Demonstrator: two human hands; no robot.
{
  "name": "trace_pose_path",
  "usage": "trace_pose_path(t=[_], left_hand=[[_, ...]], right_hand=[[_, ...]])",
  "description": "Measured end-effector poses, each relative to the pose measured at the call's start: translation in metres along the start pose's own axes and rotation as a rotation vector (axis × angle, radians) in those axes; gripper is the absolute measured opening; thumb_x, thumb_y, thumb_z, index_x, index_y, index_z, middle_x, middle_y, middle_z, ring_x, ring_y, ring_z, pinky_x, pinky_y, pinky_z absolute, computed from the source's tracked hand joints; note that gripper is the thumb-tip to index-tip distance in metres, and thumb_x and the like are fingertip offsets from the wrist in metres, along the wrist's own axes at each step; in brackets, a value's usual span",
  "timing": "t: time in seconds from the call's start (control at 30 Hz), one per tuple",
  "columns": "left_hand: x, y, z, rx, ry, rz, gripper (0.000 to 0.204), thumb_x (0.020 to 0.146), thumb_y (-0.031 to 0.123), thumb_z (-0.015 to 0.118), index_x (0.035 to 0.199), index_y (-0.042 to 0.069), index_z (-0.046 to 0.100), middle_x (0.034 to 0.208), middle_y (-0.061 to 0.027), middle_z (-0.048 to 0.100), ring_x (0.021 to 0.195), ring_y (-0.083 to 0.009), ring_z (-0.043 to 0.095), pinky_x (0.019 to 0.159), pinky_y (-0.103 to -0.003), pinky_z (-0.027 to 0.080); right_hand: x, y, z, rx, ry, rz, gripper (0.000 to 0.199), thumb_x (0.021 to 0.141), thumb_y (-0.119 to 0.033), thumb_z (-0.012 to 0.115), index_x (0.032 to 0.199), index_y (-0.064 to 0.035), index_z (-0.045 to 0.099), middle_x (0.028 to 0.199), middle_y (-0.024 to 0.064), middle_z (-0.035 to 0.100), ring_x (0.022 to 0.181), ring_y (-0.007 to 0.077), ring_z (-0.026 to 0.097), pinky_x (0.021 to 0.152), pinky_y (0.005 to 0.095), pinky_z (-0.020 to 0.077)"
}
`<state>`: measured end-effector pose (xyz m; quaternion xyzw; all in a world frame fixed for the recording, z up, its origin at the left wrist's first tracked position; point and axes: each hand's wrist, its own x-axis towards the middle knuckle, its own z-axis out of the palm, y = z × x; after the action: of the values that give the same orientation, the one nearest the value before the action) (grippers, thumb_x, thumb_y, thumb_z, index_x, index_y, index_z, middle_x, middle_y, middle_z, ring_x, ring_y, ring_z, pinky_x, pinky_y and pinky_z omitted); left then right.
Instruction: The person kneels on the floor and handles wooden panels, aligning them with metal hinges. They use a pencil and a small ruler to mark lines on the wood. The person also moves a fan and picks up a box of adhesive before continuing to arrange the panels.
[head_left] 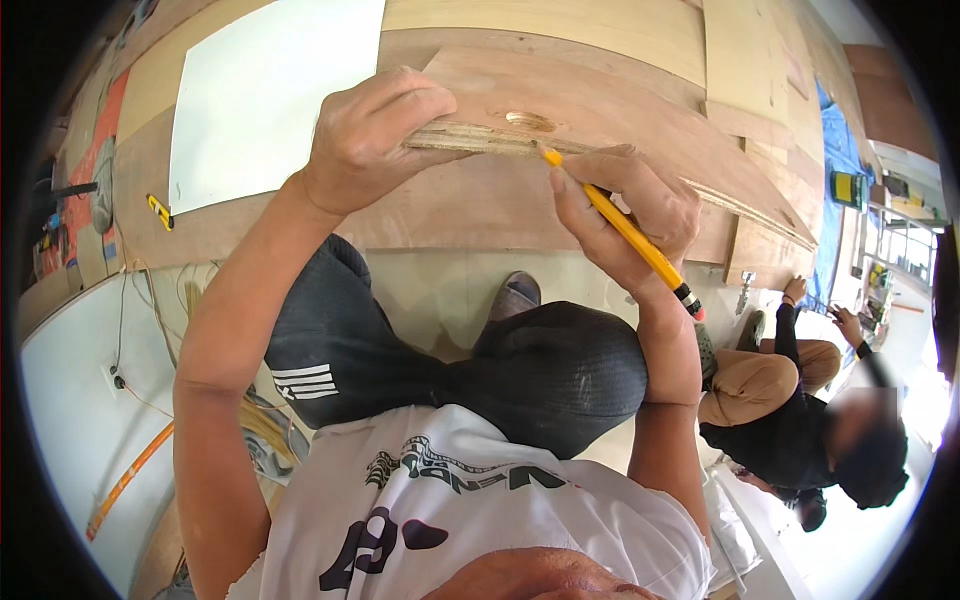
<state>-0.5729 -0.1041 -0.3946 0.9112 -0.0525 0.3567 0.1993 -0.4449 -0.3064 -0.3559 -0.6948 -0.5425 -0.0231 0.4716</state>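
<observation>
My left hand is closed around the near edge of a reddish-brown plywood panel, toward its left end. A yellow pencil with a black band and pink eraser sits in the closed fingers of my right hand. Its tip is at the panel's layered edge, just below a shallow oval-looking cutout in the face. Whether the tip touches the wood I cannot tell. The panel is tilted, its near edge toward me, over a larger plywood sheet.
A white sheet lies at the left, with a yellow utility knife by its corner. Another person crouches at the right, near a blue tarp. Cables and an orange strip are at the lower left.
</observation>
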Motion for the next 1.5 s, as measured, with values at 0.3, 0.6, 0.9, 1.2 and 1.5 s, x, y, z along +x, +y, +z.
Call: trace_pose_path(t=[0.3,0.6,0.9,1.2,1.5], left_hand=[[0.001,0.0,0.0,0.009,0.001,-0.029,0.035,0.056,0.015,0.081,0.083,0.005,0.061,0.077,-0.0042,0.061,0.064,-0.0184,0.06,0.053,-0.026,0.05],[0.003,0.0,0.001,0.003,0.018,-0.031,0.032,0.056,0.017,0.08,0.081,0.006,0.062,0.077,-0.0014,0.06,0.064,-0.0167,0.06,0.053,-0.026,0.051],[0.005,-0.003,0.0,0.023,0.013,0.002,0.038,0.057,0.015,0.083,0.085,0.002,0.062,0.076,-0.0078,0.061,0.062,-0.019,0.06,0.053,-0.027,0.05],[0.013,0.006,-0.002,0.013,0.021,-0.012,0.037,0.057,0.015,0.083,0.085,0.002,0.063,0.076,-0.0074,0.062,0.063,-0.0173,0.061,0.054,-0.025,0.05],[0.014,0.005,-0.003,0.046,0.014,0.008,0.036,0.058,0.015,0.083,0.085,0.003,0.064,0.077,-0.0072,0.063,0.065,-0.0171,0.062,0.055,-0.025,0.051]], right_hand=[[0.003,-0.002,-0.004,-0.007,-0.048,0.021,0.014,0.067,0.002,0.07,0.074,-0.0056,0.061,0.067,0.0065,0.063,0.057,0.0178,0.061,0.053,0.0255,0.0483],[0.004,-0.004,-0.005,-0.016,-0.052,0.038,0.013,0.067,0.002,0.071,0.073,-0.0054,0.062,0.067,0.0062,0.063,0.057,0.0172,0.062,0.053,0.0253,0.0487],[0.006,-0.006,-0.006,-0.07,-0.053,0.04,0.011,0.069,-0.002,0.072,0.074,-0.0059,0.063,0.067,0.0052,0.063,0.057,0.0165,0.062,0.053,0.0242,0.0485],[0.006,-0.005,-0.001,-0.124,-0.002,0.06,0.01,0.07,-0.007,0.074,0.072,-0.0078,0.064,0.062,0.0031,0.062,0.053,0.0128,0.06,0.051,0.022,0.0472],[0.007,-0.005,-0.002,-0.062,-0.034,0.047,0.007,0.071,-0.006,0.071,0.073,-0.0073,0.065,0.062,0.0017,0.062,0.051,0.0091,0.058,0.05,0.0202,0.0459]])
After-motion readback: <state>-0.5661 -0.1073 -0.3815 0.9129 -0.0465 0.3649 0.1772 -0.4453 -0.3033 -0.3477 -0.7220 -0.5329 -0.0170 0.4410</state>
